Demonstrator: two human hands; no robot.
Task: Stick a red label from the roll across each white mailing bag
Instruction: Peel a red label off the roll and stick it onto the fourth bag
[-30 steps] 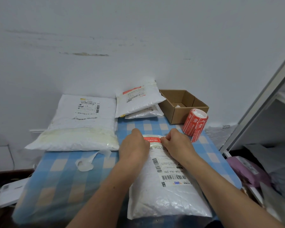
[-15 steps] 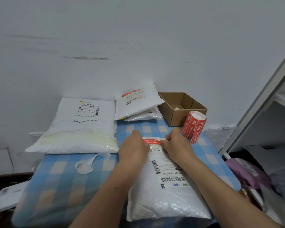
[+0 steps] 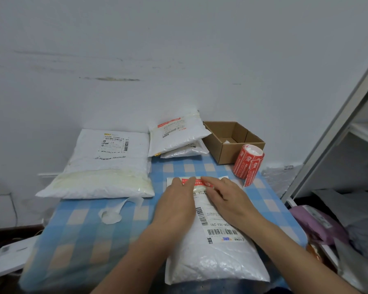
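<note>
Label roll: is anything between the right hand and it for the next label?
Nothing visible. The label roll stands just beyond and right of the right hand, with only bare checked tablecloth between; the cardboard box sits behind it.

Shipping label [image 3: 219,221] on the near mailing bag [image 3: 217,259] reads roughly "159-163-290".

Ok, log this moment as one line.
left hand: pressing red label | right hand: pressing same label | white mailing bag: under both hands | label roll: untouched
</note>
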